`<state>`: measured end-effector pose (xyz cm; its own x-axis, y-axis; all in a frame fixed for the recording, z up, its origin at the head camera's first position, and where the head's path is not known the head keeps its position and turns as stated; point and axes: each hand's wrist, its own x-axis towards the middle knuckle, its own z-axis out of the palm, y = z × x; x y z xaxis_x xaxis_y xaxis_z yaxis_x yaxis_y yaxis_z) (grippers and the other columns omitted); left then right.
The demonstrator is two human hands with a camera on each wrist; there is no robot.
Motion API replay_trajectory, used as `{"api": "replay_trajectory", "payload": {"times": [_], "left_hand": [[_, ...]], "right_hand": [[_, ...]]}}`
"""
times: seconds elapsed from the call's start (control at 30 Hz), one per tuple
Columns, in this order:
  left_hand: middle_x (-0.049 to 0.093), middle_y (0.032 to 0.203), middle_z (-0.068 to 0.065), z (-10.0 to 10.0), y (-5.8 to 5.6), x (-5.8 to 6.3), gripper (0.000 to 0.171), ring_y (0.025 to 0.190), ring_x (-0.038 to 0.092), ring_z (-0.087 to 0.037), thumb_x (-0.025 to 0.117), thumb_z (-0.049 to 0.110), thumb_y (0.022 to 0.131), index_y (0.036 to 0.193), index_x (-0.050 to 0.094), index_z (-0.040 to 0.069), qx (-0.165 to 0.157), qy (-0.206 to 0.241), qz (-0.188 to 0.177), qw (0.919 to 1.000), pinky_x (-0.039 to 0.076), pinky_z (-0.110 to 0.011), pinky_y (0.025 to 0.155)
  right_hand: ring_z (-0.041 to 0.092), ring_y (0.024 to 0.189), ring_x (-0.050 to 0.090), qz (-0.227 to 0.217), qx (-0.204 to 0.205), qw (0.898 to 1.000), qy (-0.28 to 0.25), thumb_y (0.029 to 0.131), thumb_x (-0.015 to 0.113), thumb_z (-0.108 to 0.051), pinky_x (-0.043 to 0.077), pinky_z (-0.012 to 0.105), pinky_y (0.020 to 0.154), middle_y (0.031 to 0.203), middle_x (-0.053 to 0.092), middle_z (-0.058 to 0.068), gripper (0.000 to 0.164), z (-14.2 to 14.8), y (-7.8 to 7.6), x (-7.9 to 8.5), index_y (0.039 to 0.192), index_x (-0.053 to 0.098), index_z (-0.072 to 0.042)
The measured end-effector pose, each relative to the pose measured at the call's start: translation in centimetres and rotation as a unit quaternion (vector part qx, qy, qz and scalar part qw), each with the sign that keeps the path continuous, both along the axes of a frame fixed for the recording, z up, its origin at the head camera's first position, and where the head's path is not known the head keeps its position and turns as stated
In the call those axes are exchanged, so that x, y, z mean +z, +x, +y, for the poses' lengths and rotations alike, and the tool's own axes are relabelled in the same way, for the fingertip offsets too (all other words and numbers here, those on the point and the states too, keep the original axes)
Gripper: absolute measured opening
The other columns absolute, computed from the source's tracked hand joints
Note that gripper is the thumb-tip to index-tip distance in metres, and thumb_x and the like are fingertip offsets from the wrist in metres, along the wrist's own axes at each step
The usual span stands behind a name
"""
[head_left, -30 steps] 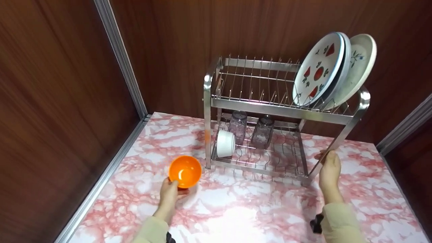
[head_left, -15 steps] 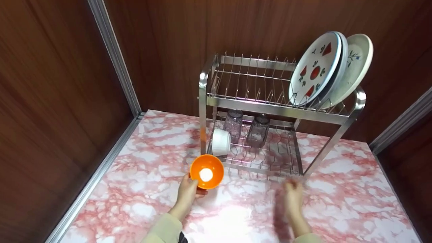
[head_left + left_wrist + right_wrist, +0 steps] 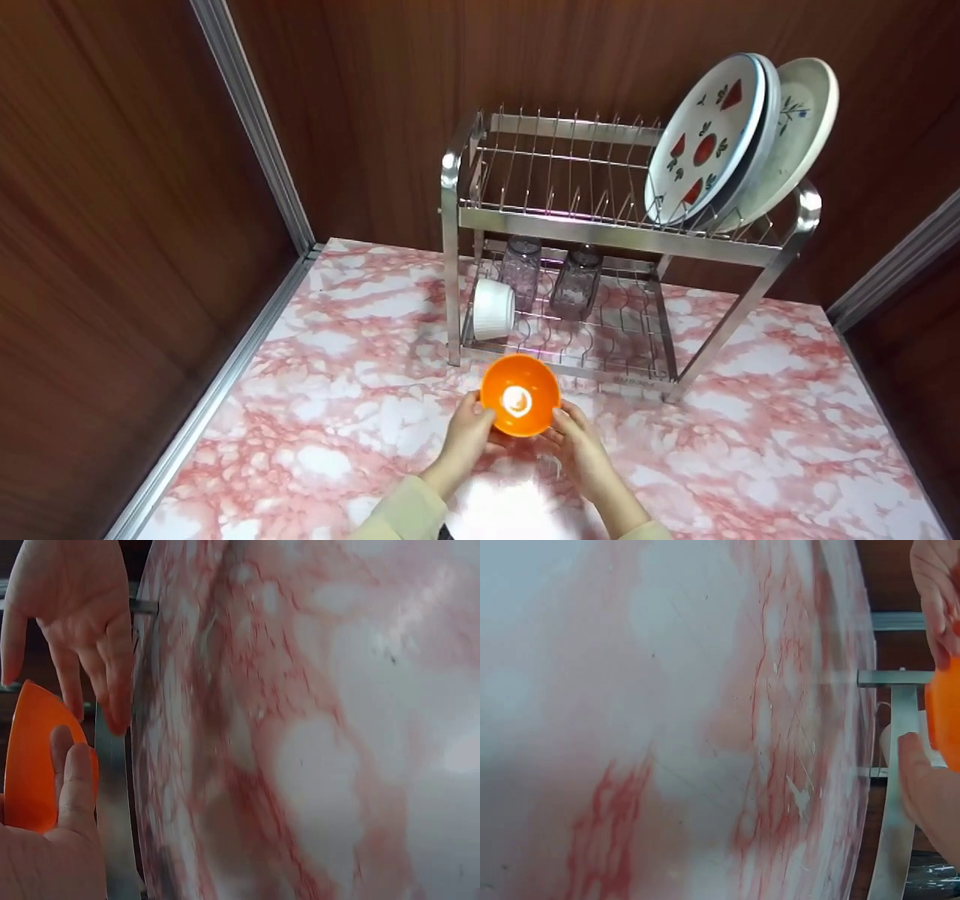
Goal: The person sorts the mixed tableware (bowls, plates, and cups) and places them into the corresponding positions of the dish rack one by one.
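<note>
An orange bowl (image 3: 517, 375) is held above the table in front of the rack, its inside facing up toward the head camera. My left hand (image 3: 466, 435) grips its left side, thumb at the rim and fingers underneath. At the bowl's right side is my right hand (image 3: 585, 454), thumb by the rim. The left wrist view shows this right hand (image 3: 79, 622) with fairly straight fingers close around the orange bowl (image 3: 37, 765), with the left hand (image 3: 60, 840) below. Only part of the bowl (image 3: 946, 712) shows in the right wrist view.
A steel two-tier dish rack (image 3: 585, 229) stands behind the hands. Several plates (image 3: 705, 142) lean upright at its upper right. Below are a white ribbed cup (image 3: 493, 309) on its side and two upside-down glasses (image 3: 520, 274). Wooden walls enclose the marbled table (image 3: 337, 420).
My left hand has carried the orange bowl rightward to the front of the rack. The right hand has left the rack's right leg and moved left to the bowl's side.
</note>
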<state>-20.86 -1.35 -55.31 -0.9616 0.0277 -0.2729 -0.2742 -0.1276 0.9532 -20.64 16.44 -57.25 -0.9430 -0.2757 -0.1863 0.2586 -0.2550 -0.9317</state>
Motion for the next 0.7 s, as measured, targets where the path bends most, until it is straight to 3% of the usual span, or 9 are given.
{"api": "replay_trajectory", "payload": {"times": [0.07,0.27,0.4,0.47,0.53,0.63,0.7], "left_hand": [[0.064,0.076,-0.011,0.7,0.1,0.0,0.048,0.051,0.061,-0.022,0.043,0.009,0.078,0.125,0.036,0.005,-0.007,-0.007,-0.005,0.9999,0.051,-0.043,0.055],[0.064,0.075,-0.012,1.9,0.1,0.1,0.046,0.048,0.060,-0.019,0.044,0.013,0.081,0.125,0.036,0.005,-0.049,-0.013,-0.007,0.9987,0.051,-0.045,0.057],[0.061,0.083,-0.013,1.4,-0.9,0.4,0.044,0.056,0.058,-0.018,0.047,0.029,0.087,0.122,0.040,0.004,-0.056,-0.092,0.026,0.9938,0.051,-0.039,0.059],[0.056,0.087,-0.010,0.7,-1.7,0.7,0.045,0.063,0.055,-0.016,0.049,0.035,0.086,0.118,0.042,0.005,-0.023,-0.135,0.049,0.9894,0.049,-0.033,0.062],[0.050,0.090,-0.009,-0.3,-2.8,1.3,0.039,0.071,0.050,-0.016,0.051,0.031,0.085,0.112,0.041,0.006,0.029,-0.155,0.072,0.9849,0.045,-0.029,0.065],[0.042,0.094,-0.009,-1.8,-5.1,2.3,0.032,0.081,0.045,-0.019,0.057,0.018,0.079,0.102,0.039,0.005,0.131,-0.172,0.119,0.9692,0.041,-0.030,0.072],[0.040,0.099,-0.011,-2.7,-6.7,3.2,0.032,0.090,0.044,-0.023,0.057,0.014,0.078,0.101,0.036,0.005,0.176,-0.174,0.147,0.9578,0.040,-0.033,0.080]], "right_hand": [[0.015,0.096,0.058,-0.026,-0.012,0.999,-0.031,0.089,0.045,-0.032,0.042,0.041,0.089,0.105,0.058,-0.004,0.041,0.2,0.1,0.2,0.123,0.030,-0.013],[0.013,0.091,0.057,-0.056,-0.061,0.993,-0.082,0.092,0.040,-0.020,0.045,0.033,0.083,0.104,0.055,-0.003,0.027,0.7,0.7,1.1,0.117,0.033,-0.015],[0.012,0.087,0.058,-0.058,-0.084,0.992,-0.076,0.091,0.041,-0.020,0.045,0.031,0.081,0.100,0.055,-0.002,0.029,1.3,0.8,1.3,0.117,0.031,-0.013],[0.013,0.084,0.057,-0.056,-0.092,0.992,-0.072,0.092,0.040,-0.020,0.045,0.032,0.080,0.098,0.054,-0.001,0.030,1.5,0.8,1.3,0.118,0.028,-0.012],[0.013,0.083,0.057,-0.055,-0.102,0.991,-0.069,0.092,0.041,-0.021,0.046,0.031,0.080,0.097,0.053,-0.001,0.031,1.8,0.7,1.4,0.118,0.027,-0.011],[0.014,0.084,0.057,-0.050,-0.113,0.990,-0.070,0.092,0.040,-0.022,0.047,0.029,0.078,0.098,0.052,0.001,0.028,2.0,0.5,1.7,0.115,0.028,-0.011],[0.014,0.083,0.057,-0.048,-0.121,0.989,-0.071,0.092,0.041,-0.021,0.047,0.027,0.077,0.098,0.052,0.001,0.024,2.2,0.3,2.0,0.112,0.031,-0.013]]}}
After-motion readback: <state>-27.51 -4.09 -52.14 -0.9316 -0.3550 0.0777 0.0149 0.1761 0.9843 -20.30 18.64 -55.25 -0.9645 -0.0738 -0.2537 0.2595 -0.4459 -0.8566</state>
